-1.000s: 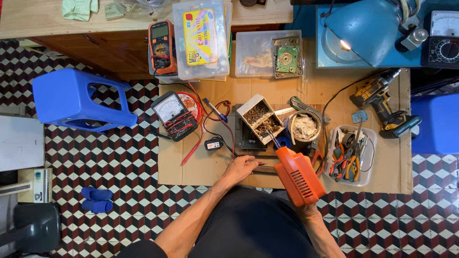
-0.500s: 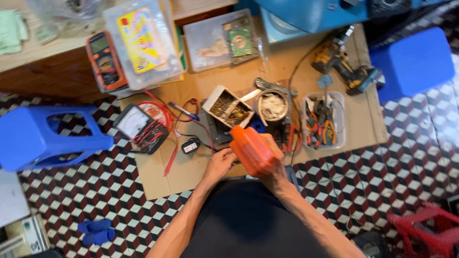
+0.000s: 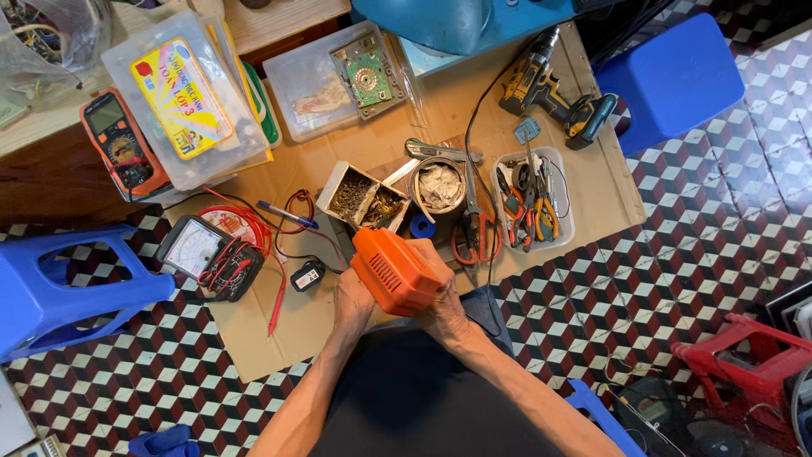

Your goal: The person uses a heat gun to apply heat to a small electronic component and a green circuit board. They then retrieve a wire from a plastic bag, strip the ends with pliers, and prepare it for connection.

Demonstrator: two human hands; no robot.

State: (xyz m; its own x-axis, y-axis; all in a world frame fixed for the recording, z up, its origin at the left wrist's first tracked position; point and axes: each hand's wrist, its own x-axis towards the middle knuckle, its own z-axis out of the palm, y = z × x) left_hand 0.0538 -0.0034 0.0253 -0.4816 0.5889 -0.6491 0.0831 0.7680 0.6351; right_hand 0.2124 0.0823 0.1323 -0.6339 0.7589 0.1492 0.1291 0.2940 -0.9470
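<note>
The orange power tool housing (image 3: pixel 396 271) is held above the near edge of the cardboard sheet (image 3: pixel 592 182), just short of the open box of screws (image 3: pixel 364 196). The left hand (image 3: pixel 353 303) grips the housing's underside; the right hand (image 3: pixel 443 306) wraps its near end. From the housing, the analogue multimeter (image 3: pixel 207 256) lies left, and the tray of pliers (image 3: pixel 534 199) lies right and beyond.

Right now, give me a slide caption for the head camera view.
Both hands, left hand and right hand, grip an orange plastic housing above a cluttered cardboard work mat.
</note>
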